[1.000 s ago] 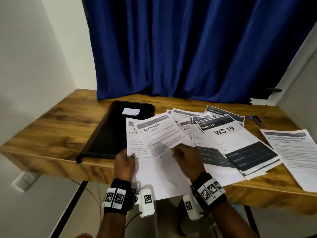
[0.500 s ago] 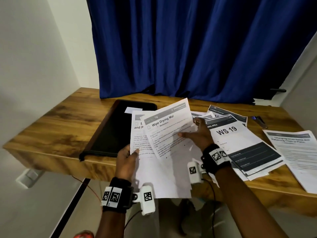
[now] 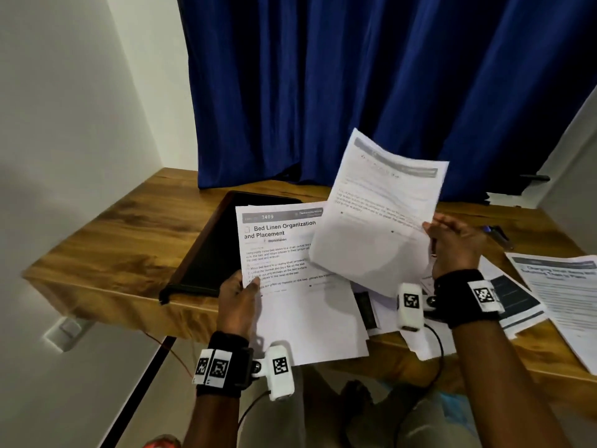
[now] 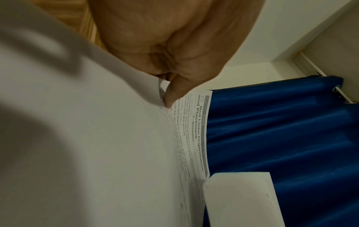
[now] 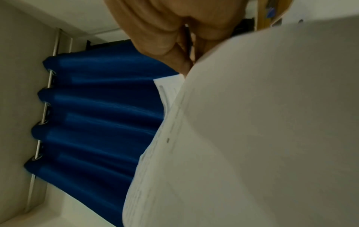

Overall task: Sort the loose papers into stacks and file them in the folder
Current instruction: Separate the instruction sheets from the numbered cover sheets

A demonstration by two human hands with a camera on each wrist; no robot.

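Observation:
My right hand (image 3: 450, 244) pinches the right edge of a printed sheet (image 3: 378, 215) and holds it up off the desk, tilted and blurred. My left hand (image 3: 240, 294) pinches the left edge of the "Bed Linen Organization and Placement" sheet (image 3: 290, 270), thumb on top; in the left wrist view the thumb (image 4: 172, 95) presses that sheet (image 4: 198, 130). A black folder (image 3: 210, 247) lies shut on the desk left of the papers. The right wrist view shows the raised sheet (image 5: 252, 138) filling the frame under my fingers (image 5: 182, 58).
More printed sheets (image 3: 562, 295) are scattered over the right part of the wooden desk (image 3: 106, 247). A pen (image 3: 499, 236) lies behind my right hand. A blue curtain (image 3: 355, 92) hangs behind; a white wall stands on the left.
My right hand has lifted the "Wipe Drying Mat" sheet off the left-hand pile and swung it up and to the right, baring the "Bed Linen" sheet. My left hand has stayed on its sheet.

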